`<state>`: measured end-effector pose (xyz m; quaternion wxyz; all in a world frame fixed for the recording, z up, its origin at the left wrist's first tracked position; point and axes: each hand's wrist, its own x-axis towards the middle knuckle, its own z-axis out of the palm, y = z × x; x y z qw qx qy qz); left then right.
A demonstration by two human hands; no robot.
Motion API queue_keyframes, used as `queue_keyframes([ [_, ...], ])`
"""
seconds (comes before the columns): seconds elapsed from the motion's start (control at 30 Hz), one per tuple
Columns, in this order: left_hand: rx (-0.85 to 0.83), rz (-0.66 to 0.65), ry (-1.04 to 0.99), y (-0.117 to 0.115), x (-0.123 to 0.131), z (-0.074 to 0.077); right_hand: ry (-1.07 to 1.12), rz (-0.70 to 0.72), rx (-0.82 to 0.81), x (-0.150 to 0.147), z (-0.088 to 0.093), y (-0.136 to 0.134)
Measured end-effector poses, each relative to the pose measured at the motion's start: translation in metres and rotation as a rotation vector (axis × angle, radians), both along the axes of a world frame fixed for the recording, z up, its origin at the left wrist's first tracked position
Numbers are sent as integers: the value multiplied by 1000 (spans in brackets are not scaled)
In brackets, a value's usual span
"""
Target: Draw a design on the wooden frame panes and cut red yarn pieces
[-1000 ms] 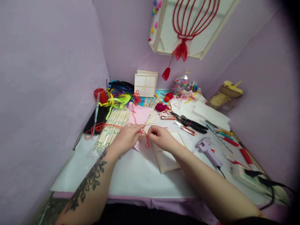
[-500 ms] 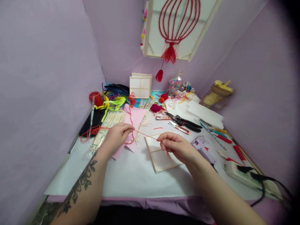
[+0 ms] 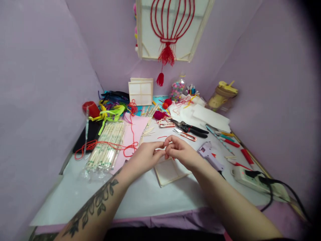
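My left hand point(image 3: 150, 154) and my right hand point(image 3: 182, 152) meet at their fingertips above a small wooden-framed white panel point(image 3: 170, 172). Both are closed in a pinch on red yarn, which is mostly hidden by the fingers. A short red bit shows under my right hand. More red yarn point(image 3: 129, 150) lies in loops on the left, across a pink paper sheet point(image 3: 139, 124) and a clear bag of wooden chopsticks point(image 3: 106, 147).
Pliers point(image 3: 189, 129), thread snips point(image 3: 185, 135) and a lilac glue gun point(image 3: 210, 155) lie to the right. A power strip point(image 3: 258, 182) with black cords is at the right edge. Framed panels point(image 3: 140, 93) and a jar of pom-poms point(image 3: 178, 88) stand behind.
My left hand has moved right to meet my right hand, so the taut span of red yarn between them is gone. The view has shifted slightly to the right.
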<state>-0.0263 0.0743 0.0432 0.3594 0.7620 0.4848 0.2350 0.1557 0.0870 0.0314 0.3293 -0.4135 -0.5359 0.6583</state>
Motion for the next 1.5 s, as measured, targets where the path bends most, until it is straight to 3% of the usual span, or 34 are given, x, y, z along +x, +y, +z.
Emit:
queue_keyframes([
  [0.17, 24, 51, -62, 1, 6, -20, -80, 17, 23, 7, -1, -1],
  [0.27, 84, 65, -34, 0, -1, -23, -158, 56, 52, 14, 0, 4],
  [0.33, 75, 99, -63, 0, -4, -23, -313, 60, 169, 25, 5, 14],
  [0.43, 5, 182, -139, 4, -10, -21, -707, -181, 470, 49, 20, 34],
  [0.5, -58, 234, -193, 7, -14, -20, -862, -303, 571, 59, 28, 42],
  [0.67, -150, 276, -299, 11, -20, -15, -866, 71, 675, 45, 29, 34],
  [0.8, -196, 307, -388, 9, -21, -12, -1445, 80, 579, 45, 23, 42],
  [0.9, -271, 342, -490, 10, -24, -14, -1641, 133, 469, 51, 18, 60],
  [1.13, -488, 364, -814, 15, -34, -21, -1591, 180, 422, 37, -2, 79],
  [1.37, -364, 411, -745, 17, -35, -26, -1311, 18, 451, 64, 13, 60],
  [1.43, -296, 425, -680, 15, -32, -26, -1094, -49, 406, 67, 18, 42],
  [1.5, -215, 443, -605, 12, -29, -24, -608, -133, 223, 59, 18, 19],
])
